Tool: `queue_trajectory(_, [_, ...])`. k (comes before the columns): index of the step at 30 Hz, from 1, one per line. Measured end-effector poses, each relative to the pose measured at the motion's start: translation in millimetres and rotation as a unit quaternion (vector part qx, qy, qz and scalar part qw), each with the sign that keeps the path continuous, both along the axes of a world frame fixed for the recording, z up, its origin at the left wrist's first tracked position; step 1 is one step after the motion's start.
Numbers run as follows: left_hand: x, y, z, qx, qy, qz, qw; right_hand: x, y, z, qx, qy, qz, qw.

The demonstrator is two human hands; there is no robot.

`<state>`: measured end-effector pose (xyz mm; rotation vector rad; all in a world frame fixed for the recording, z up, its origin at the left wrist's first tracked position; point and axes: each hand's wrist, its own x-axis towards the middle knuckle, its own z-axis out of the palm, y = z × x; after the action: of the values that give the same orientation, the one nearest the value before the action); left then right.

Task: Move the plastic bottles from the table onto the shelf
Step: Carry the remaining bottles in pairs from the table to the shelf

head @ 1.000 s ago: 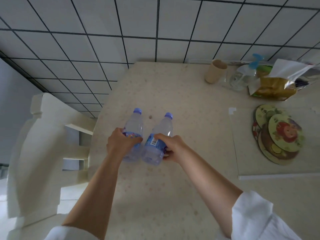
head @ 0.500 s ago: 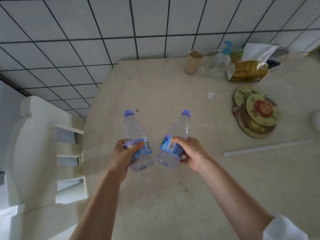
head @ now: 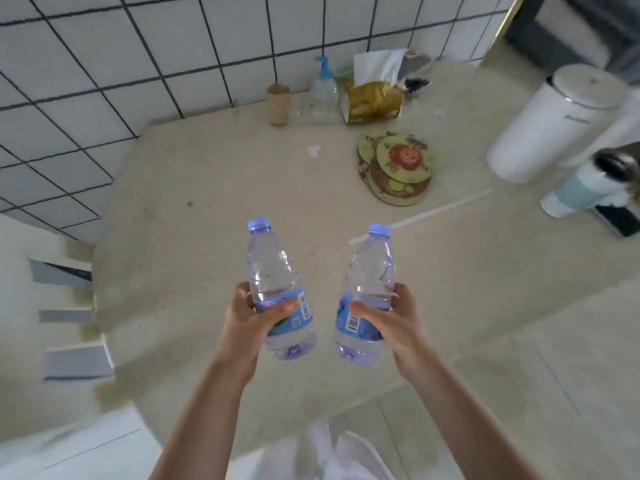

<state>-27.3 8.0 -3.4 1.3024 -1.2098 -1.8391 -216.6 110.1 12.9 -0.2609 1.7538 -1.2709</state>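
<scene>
I hold two clear plastic bottles with blue caps and blue labels above the beige table (head: 194, 265). My left hand (head: 249, 323) grips the left bottle (head: 273, 271) around its label. The right bottle (head: 372, 271) leans slightly left in my right hand (head: 394, 323), which wraps its lower half. Both bottles are lifted off the table and stand apart from each other. No shelf is in view.
At the back by the tiled wall stand a brown cup (head: 278, 103), a pump bottle (head: 323, 95) and a yellow bag (head: 374, 98). Round coasters (head: 398, 168) lie mid-table. A white canister (head: 554, 123) and a kettle (head: 588, 181) stand right. A white chair (head: 65, 306) is left.
Both hands have lifted the bottles off the table and drawn them toward me and apart. My view has swung right, bringing the white canister and kettle into sight.
</scene>
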Motion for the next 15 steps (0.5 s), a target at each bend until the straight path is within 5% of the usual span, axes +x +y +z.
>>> queue_trajectory(15, [-180.1, 248.8, 7.2, 0.043, -0.013, -0.237, 0.970, -67.6, 340.7, 31.2, -0.001, 0.004, -0.307, 0.952])
